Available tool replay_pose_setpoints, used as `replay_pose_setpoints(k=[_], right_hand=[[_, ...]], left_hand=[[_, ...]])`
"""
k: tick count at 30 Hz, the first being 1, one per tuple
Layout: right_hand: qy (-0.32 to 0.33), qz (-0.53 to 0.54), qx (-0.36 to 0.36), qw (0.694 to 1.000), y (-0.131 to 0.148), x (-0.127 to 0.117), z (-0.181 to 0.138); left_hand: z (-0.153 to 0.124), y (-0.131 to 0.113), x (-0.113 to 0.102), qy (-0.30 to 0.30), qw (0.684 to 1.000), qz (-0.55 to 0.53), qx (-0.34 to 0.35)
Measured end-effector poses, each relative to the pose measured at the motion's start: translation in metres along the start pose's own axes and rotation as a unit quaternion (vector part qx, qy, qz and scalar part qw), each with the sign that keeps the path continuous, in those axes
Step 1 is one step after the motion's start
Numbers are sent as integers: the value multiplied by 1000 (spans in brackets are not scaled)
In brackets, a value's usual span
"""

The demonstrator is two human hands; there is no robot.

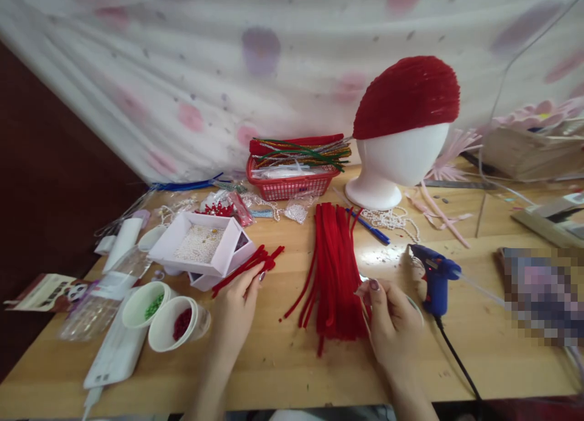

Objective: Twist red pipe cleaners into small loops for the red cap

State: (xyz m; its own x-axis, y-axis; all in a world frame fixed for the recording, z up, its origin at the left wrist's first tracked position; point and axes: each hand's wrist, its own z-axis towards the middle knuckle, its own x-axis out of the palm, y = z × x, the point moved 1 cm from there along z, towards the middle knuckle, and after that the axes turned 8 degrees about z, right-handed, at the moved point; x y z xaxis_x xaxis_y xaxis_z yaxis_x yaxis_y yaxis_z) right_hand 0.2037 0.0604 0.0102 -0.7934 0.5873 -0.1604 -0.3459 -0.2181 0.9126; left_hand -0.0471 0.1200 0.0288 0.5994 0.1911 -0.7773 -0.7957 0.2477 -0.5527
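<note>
My left hand (239, 293) is closed in a pinch on a short, bent red pipe cleaner (270, 264). More red pipe cleaner pieces (244, 263) lie beside its fingers, against the white box. My right hand (395, 317) is closed around what looks like a pair of scissors (364, 278); a shiny metal part and a pale loop show, the rest is hidden by the fingers. Just left of that hand, a thick bundle of long red pipe cleaners (335, 269) lies on the wooden table (283, 372), some strands splayed to the left.
A white foam head (401, 159) wears a red cap (410, 98). A blue glue gun (435, 278) stands at right, its cord trailing forward. At left are a bead box (214, 260), two cups (157, 342) and a power strip (112, 354). Behind is a red basket (292, 187).
</note>
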Motion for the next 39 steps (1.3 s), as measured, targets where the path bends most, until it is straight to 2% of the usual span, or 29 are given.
replay_pose_setpoints(k=[5, 10, 12, 14, 15, 17, 18, 21, 24, 30, 35, 39], right_hand=[[29, -15, -42, 999, -5, 3, 2], [56, -26, -82, 995, -3, -1, 2], [64, -31, -94, 993, -3, -1, 1], [70, -37, -102, 992, -4, -1, 0], [74, -40, -105, 991, -4, 0, -1], [84, -45, -110, 989, -5, 1, -2], [91, -47, -112, 988, -6, 1, -3], [113, -54, -114, 986, -6, 3, -4], [134, -62, -114, 982, -8, 5, -5], [175, -86, -117, 974, -9, 10, -8], [218, -107, -119, 963, -6, 14, -7], [216, -136, -105, 961, -5, 16, -6]], left_hand=[[10, 3, -3, 6, 998, 48, -39], [26, 9, 1, -1, 997, 62, -45], [29, 1, 6, -8, 997, 64, -38], [28, -18, 14, 6, 998, 52, -29], [26, -30, 20, 33, 999, 36, -24], [21, -55, 34, 145, 988, -28, -41], [18, -66, 41, 178, 982, -35, -49], [13, -86, 57, 243, 967, -16, -69], [12, -86, 64, 273, 959, -17, -77], [15, -76, 58, 284, 956, -39, -69], [16, -76, 48, 324, 941, -84, -58], [21, -73, 35, 305, 941, -130, -69]])
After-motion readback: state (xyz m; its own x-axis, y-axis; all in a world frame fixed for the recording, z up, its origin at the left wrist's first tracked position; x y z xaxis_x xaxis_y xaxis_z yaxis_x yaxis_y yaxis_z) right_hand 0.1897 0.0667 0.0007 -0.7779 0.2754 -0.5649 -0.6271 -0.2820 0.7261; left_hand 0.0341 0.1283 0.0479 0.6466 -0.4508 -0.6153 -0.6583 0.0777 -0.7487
